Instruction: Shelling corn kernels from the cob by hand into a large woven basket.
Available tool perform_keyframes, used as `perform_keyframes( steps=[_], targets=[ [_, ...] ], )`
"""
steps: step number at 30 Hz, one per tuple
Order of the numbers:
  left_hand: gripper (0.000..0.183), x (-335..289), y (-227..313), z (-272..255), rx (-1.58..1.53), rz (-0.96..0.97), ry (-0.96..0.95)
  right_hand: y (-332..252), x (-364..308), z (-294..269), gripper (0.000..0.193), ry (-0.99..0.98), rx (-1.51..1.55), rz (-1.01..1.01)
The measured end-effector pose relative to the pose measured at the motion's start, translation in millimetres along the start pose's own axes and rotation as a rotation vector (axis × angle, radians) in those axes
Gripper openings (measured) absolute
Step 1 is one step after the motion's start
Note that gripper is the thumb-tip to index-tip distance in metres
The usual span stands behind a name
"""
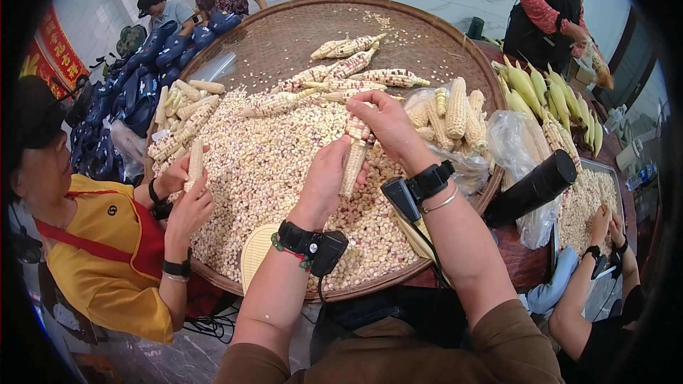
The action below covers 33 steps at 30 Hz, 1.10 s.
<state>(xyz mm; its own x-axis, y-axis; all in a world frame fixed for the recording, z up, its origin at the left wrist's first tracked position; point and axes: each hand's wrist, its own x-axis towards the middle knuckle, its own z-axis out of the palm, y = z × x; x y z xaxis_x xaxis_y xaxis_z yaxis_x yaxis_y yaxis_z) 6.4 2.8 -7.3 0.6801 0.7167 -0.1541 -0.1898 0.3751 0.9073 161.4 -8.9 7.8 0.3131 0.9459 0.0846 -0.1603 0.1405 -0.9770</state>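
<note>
Brown sleeves (509,338) and my bare forearms lie nearest, leading to the partly stripped corn cob (351,169) I hold above the round woven tray (284,34). My left hand (326,171) is closed around the cob's bare lower part; my right hand (388,126) curls over its upper end, thumb and fingers nearly together against white and purple kernels.

Below, loose kernels (249,163) cover most of the tray, thinning to a scatter on bare weave at the far side. Unstripped ears (356,64) lie across the heap's far edge. Stripped cobs (186,107) are piled inside the left rim; more sit at the right with a clear plastic bag (466,171), in it or on it, I cannot tell.

Past the right rim, a grey tray (619,192) holds more kernels, another person's hands (605,227) over it. A black bottle (533,188) stands between the two trays.
</note>
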Motion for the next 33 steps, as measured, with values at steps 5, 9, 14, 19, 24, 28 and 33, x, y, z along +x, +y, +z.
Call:
perform_keyframes(
  steps=[5,9,14,19,24,28,33],
  targets=[
    [0.036,1.3,-2.1,-4.3,-0.019,-0.024,0.015,2.6,1.3,1.8,0.024,-0.002,-0.018,-0.020],
    [0.036,3.8,-3.4,-4.0,-0.096,-0.064,-0.005,6.8,4.3,-1.6,0.029,-0.001,-0.042,-0.064],
    [0.046,-0.1,2.5,-1.4,-0.157,-0.079,-0.048,6.7,3.5,0.3,0.029,0.009,-0.023,-0.067],
    [0.050,1.4,0.8,-4.3,-0.112,-0.104,-0.062,3.6,1.1,2.6,0.027,0.012,-0.029,-0.082],
    [0.041,1.4,0.3,-6.3,-0.148,-0.070,-0.079,3.7,2.7,1.8,0.023,0.018,0.027,-0.098],
    [0.041,3.7,-1.5,-9.3,-0.162,-0.062,-0.095,-3.0,-1.3,2.9,0.020,0.017,0.051,-0.046],
    [0.048,0.0,1.7,-0.9,-0.207,-0.067,-0.070,0.9,0.7,0.0,0.022,0.012,0.010,-0.046]
  ],
)
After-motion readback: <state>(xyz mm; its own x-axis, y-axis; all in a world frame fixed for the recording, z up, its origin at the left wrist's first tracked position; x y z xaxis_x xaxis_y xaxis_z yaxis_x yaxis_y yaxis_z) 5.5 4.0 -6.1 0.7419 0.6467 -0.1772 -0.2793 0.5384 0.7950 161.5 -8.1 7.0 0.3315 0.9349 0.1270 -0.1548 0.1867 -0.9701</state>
